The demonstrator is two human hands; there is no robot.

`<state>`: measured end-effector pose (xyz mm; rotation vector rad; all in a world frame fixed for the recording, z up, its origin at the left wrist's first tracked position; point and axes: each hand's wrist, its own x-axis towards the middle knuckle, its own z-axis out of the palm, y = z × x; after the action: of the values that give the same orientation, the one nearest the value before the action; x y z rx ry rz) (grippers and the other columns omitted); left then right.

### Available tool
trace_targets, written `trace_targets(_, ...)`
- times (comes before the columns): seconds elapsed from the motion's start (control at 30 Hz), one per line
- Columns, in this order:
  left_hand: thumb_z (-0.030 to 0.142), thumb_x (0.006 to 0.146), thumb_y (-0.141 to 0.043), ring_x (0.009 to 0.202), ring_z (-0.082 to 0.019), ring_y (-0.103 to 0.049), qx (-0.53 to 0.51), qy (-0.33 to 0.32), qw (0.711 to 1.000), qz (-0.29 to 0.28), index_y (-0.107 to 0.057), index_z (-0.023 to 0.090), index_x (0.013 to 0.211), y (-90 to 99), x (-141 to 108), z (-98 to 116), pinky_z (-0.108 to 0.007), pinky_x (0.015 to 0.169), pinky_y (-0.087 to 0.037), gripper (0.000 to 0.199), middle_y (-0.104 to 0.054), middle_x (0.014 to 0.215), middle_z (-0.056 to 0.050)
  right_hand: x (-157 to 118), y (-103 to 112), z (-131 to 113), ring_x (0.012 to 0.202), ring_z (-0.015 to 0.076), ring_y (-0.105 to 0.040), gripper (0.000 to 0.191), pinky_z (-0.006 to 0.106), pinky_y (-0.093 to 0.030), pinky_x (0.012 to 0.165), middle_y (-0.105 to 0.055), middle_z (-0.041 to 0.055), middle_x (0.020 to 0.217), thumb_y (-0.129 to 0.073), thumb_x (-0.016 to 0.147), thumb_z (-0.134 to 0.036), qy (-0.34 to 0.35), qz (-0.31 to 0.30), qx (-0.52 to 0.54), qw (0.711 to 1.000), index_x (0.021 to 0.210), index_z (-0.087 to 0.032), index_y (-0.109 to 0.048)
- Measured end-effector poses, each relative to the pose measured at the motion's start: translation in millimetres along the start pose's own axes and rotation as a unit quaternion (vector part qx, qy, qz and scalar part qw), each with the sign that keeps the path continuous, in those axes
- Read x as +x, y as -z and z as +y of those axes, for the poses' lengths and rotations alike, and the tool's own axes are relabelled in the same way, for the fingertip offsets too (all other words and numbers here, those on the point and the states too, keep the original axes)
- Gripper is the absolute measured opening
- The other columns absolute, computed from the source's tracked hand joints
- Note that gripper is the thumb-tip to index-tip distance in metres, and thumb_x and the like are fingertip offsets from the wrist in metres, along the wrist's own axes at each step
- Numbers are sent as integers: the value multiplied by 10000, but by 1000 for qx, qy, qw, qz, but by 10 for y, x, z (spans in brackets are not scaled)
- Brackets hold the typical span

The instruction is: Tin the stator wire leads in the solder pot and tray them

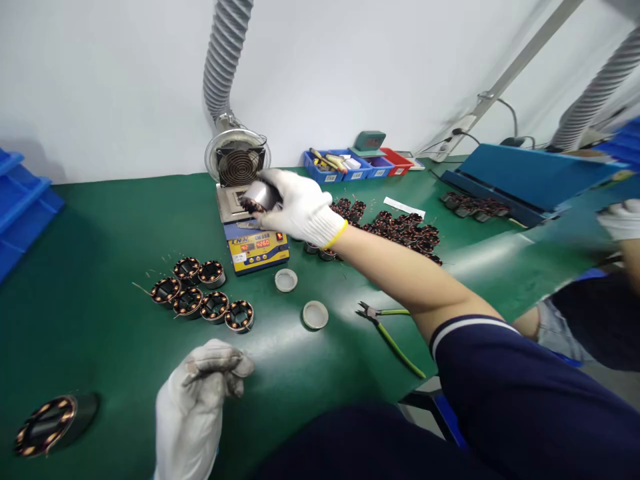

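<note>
My right hand [295, 205], in a white glove with a yellow cuff edge, grips a motor stator [262, 196] by its metal shell. It holds the stator tilted, windings downward, over the solder pot [257, 251], whose red display is lit. Close to the table's front, my gloved left hand [203, 400] has its fingers pinched together; what they hold, if anything, is hidden. Beyond the left hand stands a group of stators [188, 301], copper windings up. A single stator [57, 427] lies on its side at the lower left. Two small round dishes [315, 315] sit right of the left hand.
Green-handled cutters [383, 320] lie under my right forearm. Many stators [400, 230] crowd the green table [120, 220] to the right. Small parts bins [345, 167] line the wall. Blue trays [23, 207] stand at left, and a co-worker's gloved hand [623, 219] shows at far right.
</note>
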<state>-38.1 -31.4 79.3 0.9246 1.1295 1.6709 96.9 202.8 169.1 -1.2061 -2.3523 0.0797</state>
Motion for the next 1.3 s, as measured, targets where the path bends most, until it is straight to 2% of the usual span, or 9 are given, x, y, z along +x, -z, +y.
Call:
trace_targets(0.13, 330, 840, -700, 606, -125, -636, 119, -4, 992, -35, -724, 197, 868, -15, 7, -124, -206, 563, -548, 138, -709, 821, -47, 654, -106, 187, 1105, 307, -595, 609, 438, -498, 894, -601, 101, 1206, -626, 774, -356, -4, -9, -99, 995, 1340, -175, -493)
trace_targets(0.2, 299, 832, -696, 680, -146, -672, 173, -20, 984, -34, -722, 180, 895, -19, 12, -178, -211, 630, -570, 137, -721, 847, -62, 839, -171, 210, 1093, 315, -595, 576, 440, -502, 872, -593, 110, 1196, -624, 777, -336, -4, -25, -131, 991, 1318, -173, -508)
trace_targets(0.3, 285, 811, -696, 771, -178, -701, 223, -42, 973, -29, -702, 166, 995, -22, 17, -241, -226, 680, -585, 219, -732, 871, -69, 957, -256, 179, 1087, 323, -589, 547, 441, -504, 856, -586, 125, 1185, -627, 786, -340, 8, -50, -166, 985, 1293, -162, -520)
trace_targets(0.47, 268, 829, -660, 805, -178, -704, 284, -71, 955, -48, -645, 170, 1115, -22, 16, -291, -251, 702, -595, 302, -731, 927, -65, 962, -348, 103, 1089, 330, -579, 569, 459, -492, 872, -582, 151, 1181, -656, 772, -307, 43, -90, -195, 976, 1293, -138, -502)
trace_targets(0.67, 266, 841, -646, 750, -170, -703, 343, -136, 928, -60, -628, 176, 1131, -27, 45, -331, -278, 698, -600, 305, -733, 898, -50, 941, -375, 97, 1086, 325, -581, 559, 451, -479, 882, -594, 148, 1163, -659, 763, -298, 65, -80, -194, 976, 1278, -138, -508)
trace_targets(0.97, 322, 845, -659, 744, -195, -711, 364, -159, 917, -46, -657, 182, 1084, -40, 71, -324, -302, 687, -600, 277, -739, 881, -60, 951, -354, 81, 1054, 332, -603, 570, 451, -495, 858, -614, 156, 1141, -667, 745, -309, 60, -76, -197, 976, 1270, -131, -532)
trace_targets(1.07, 350, 831, -682, 770, -203, -715, 370, -150, 917, -27, -666, 189, 1075, -26, 83, -323, -300, 696, -596, 293, -742, 893, -59, 987, -340, 105, 1050, 329, -609, 566, 451, -500, 860, -626, 145, 1132, -674, 735, -310, 49, -65, -188, 979, 1259, -138, -548)
trace_targets(1.17, 367, 833, -684, 818, -216, -715, 348, -116, 930, -3, -662, 177, 1100, 2, 98, -331, -320, 742, -598, 328, -739, 940, -79, 995, -257, 108, 1053, 316, -614, 553, 440, -505, 876, -637, 128, 1123, -669, 742, -343, 23, -31, -148, 988, 1252, -154, -571)
trace_targets(1.3, 381, 837, -681, 940, -261, -706, 303, -72, 949, 47, -636, 146, 1180, 22, 134, -362, -381, 851, -588, 418, -715, 1065, -136, 807, -110, 6, 1081, 298, -611, 547, 446, -505, 903, -647, 103, 1119, -628, 784, -398, 3, -4, -45, 999, 1283, -177, -577)
